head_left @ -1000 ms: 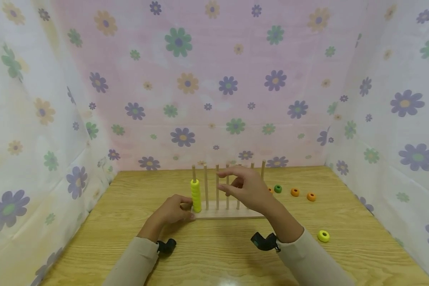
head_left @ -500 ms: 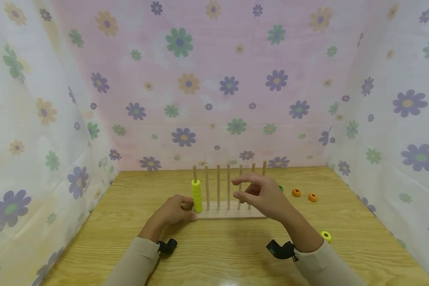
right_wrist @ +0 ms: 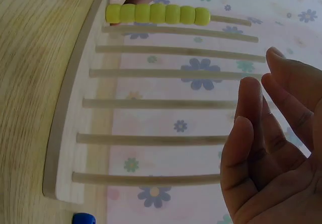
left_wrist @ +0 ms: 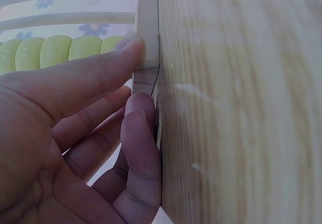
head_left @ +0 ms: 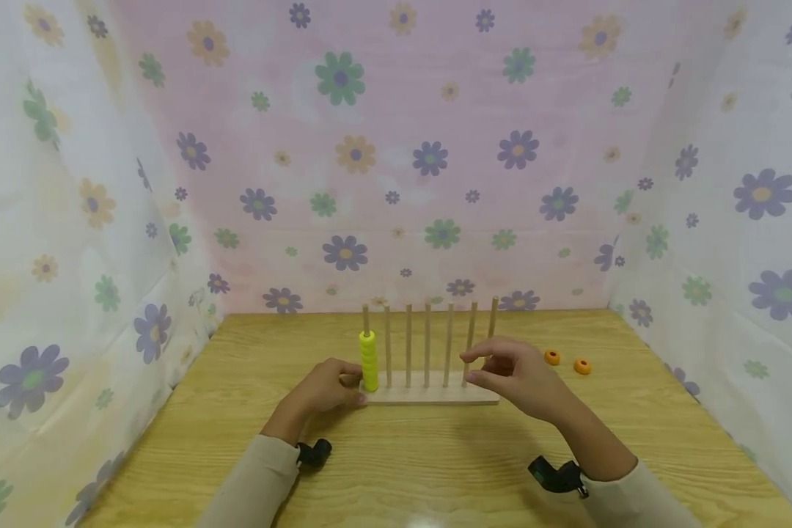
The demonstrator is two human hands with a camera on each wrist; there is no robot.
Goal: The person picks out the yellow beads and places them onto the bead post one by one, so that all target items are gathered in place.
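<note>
A wooden rack, its pale base (head_left: 429, 396) flat on the table, carries several upright pegs. Yellow beads (head_left: 369, 363) are stacked on the leftmost peg; the other pegs are bare. My left hand (head_left: 326, 389) grips the left end of the base, thumb (left_wrist: 118, 58) pressed on the wood and fingertips at its end face. In front of the rack's right-hand pegs, my right hand (head_left: 515, 374) hangs with loosely bent fingers and a gap between thumb and forefinger. Nothing shows between them in the right wrist view.
Two orange beads, one nearer (head_left: 552, 357) and one farther right (head_left: 582, 366), lie on the table (head_left: 396, 455). A blue bead (right_wrist: 83, 218) shows beside the rack's right end. Flower-patterned cloth (head_left: 396, 147) hangs around the back and sides.
My right hand has moved right and a little down, from the middle pegs to the right-hand ones. It now covers the green bead, and its arm the loose yellow one. My left hand stays put.
</note>
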